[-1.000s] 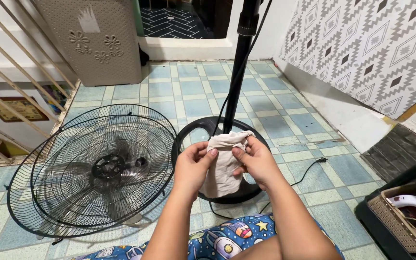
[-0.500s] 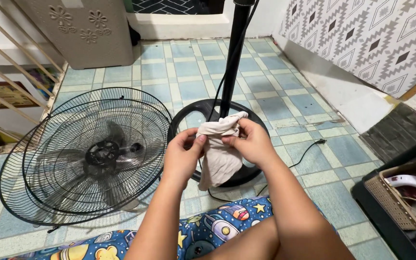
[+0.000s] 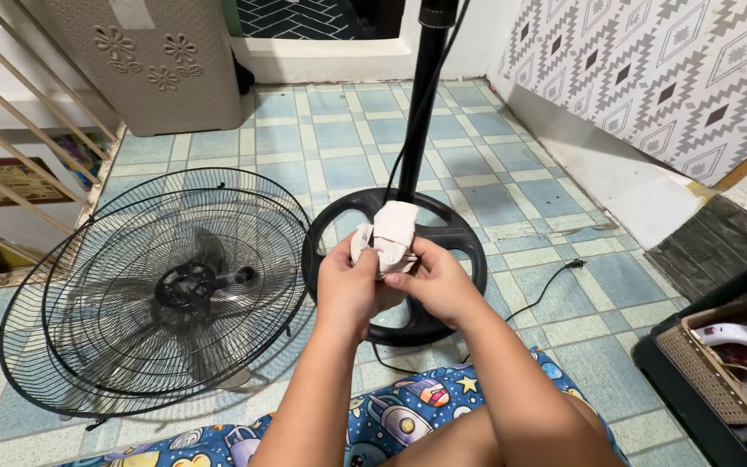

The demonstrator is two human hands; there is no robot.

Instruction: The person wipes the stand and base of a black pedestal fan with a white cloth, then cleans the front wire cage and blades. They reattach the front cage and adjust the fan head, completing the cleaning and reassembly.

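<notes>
Left hand: the left hand (image 3: 349, 290) is raised over the floor, its fingers curled and pinching the left side of a small bunched-up off-white cloth (image 3: 388, 233).
Right hand: the right hand (image 3: 437, 283) sits just beside the left one, thumb and fingers pressed on the lower right of the same cloth.
Cloth: held between both hands, folded into a lump, in front of the round black plastic fan base (image 3: 462, 245).
Fan stand: a black upright pole (image 3: 421, 104) rises from the base, with a black power cord (image 3: 543, 290) trailing over the tiles to the right.
Fan head: a black wire fan guard with grey blades (image 3: 162, 290) lies flat on the pale blue tiled floor (image 3: 322, 138), left of the base.
Near the person: a blue cartoon-print cushion (image 3: 399, 406) under the arms; a woven brown basket (image 3: 719, 367) at the right edge.
</notes>
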